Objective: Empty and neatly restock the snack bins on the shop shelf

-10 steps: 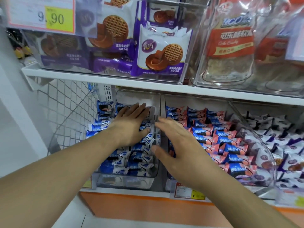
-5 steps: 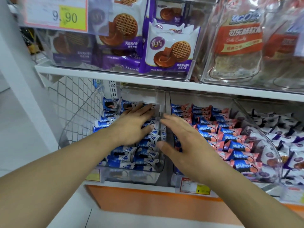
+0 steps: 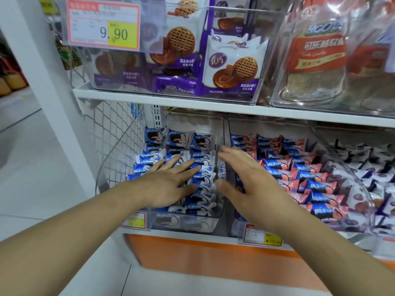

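While the left hand (image 3: 168, 184) lies flat, fingers straight, on blue-and-white snack packets (image 3: 201, 180) in the clear bin (image 3: 188, 223) on the lower shelf, the right hand (image 3: 245, 184) hovers beside it, fingers released, holding nothing.

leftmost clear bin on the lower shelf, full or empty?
Full. The clear bin holds rows of blue-and-white packets from front wall to back; the left hand lies flat on them.
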